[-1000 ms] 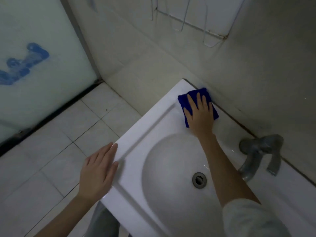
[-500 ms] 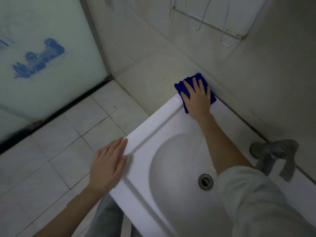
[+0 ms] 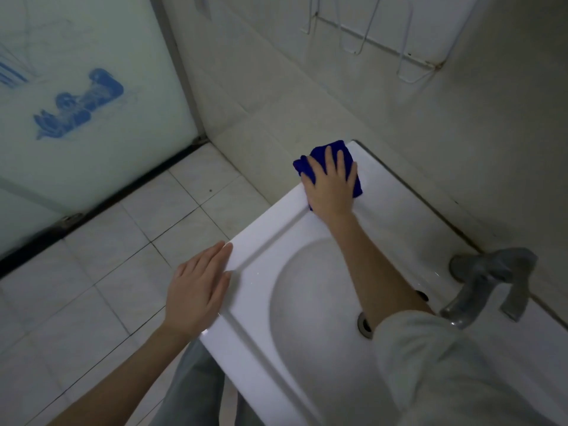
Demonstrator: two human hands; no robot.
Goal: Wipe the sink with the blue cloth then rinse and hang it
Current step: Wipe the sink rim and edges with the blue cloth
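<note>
A white sink (image 3: pixel 276 241) fills the lower right, its bowl and drain (image 3: pixel 364 325) partly hidden by my right forearm. The blue cloth (image 3: pixel 332 149) lies on the sink's far left corner, by the wall. My right hand (image 3: pixel 330 187) presses flat on the cloth with straight, spread fingers; part of the cloth hangs over the left edge. My left hand (image 3: pixel 196 290) rests flat on the sink's near left rim, fingers straight, holding nothing.
A grey tap (image 3: pixel 479 287) stands at the right on the sink's back ledge. A white wire rack (image 3: pixel 384 38) is fixed to the wall above. A frosted glass door (image 3: pixel 76 103) stands at the left, with tiled floor (image 3: pixel 107 256) below.
My right hand has slid the cloth leftward along the back ledge to the sink's corner, so it now overhangs the left edge. My left hand keeps its place on the rim.
</note>
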